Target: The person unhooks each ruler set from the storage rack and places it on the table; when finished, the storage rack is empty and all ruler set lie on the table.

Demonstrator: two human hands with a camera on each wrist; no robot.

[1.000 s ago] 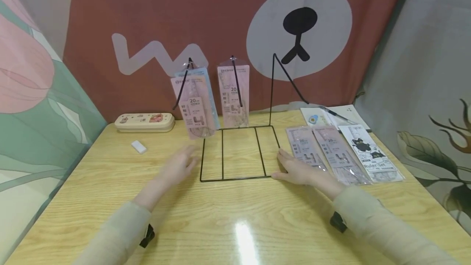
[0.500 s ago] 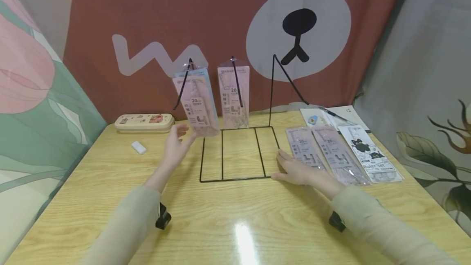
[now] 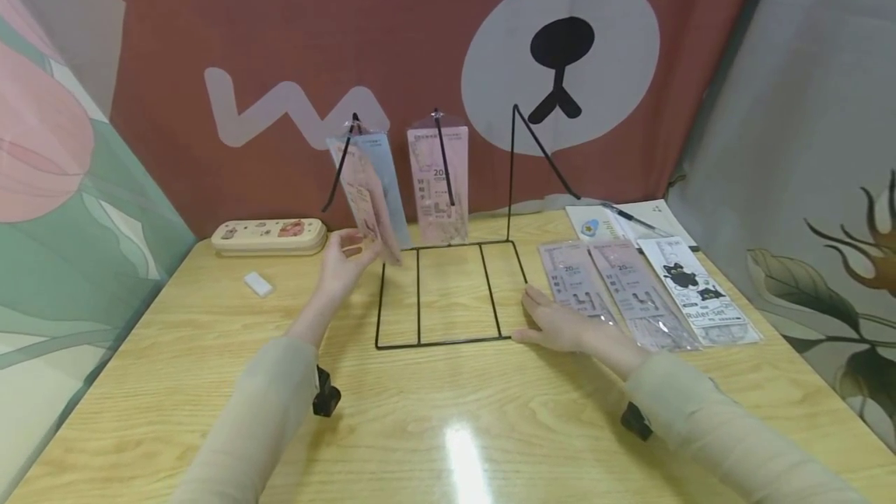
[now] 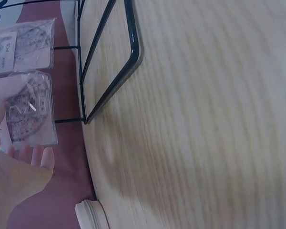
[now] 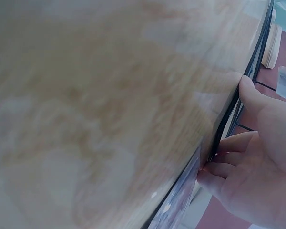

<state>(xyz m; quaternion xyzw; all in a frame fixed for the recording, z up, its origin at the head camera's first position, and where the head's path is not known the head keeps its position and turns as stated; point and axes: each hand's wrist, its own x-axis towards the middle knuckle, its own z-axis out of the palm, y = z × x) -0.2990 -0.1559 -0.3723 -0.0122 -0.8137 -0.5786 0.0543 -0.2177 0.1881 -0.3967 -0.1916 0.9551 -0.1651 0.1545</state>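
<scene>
My left hand [image 3: 343,259] pinches the lower left edge of a pink ruler set packet [image 3: 365,197], thumb in front and fingers behind. The packet hangs on the left hook of a black wire rack [image 3: 418,298], turned sideways. Behind it on that hook is a blue packet [image 3: 389,185]. A second pink packet [image 3: 425,201] hangs on the middle hook, and the right hook [image 3: 546,148] bears nothing. With straight fingers, my right hand [image 3: 560,323] rests at the right front corner of the rack's base. In the left wrist view, a clear protractor [image 4: 26,112] shows through the plastic.
Two pink packets [image 3: 570,274] and a white cat ruler set [image 3: 700,294] lie right of the rack. Behind them are a white paper packet [image 3: 672,216] and a pen [image 3: 630,216]. A cream pencil case [image 3: 269,237] and a white eraser [image 3: 258,284] lie at left.
My left hand has moved up to the front pink packet and taken its lower edge. The packet has turned sideways, showing more of the blue one. My right hand stays at the rack.
</scene>
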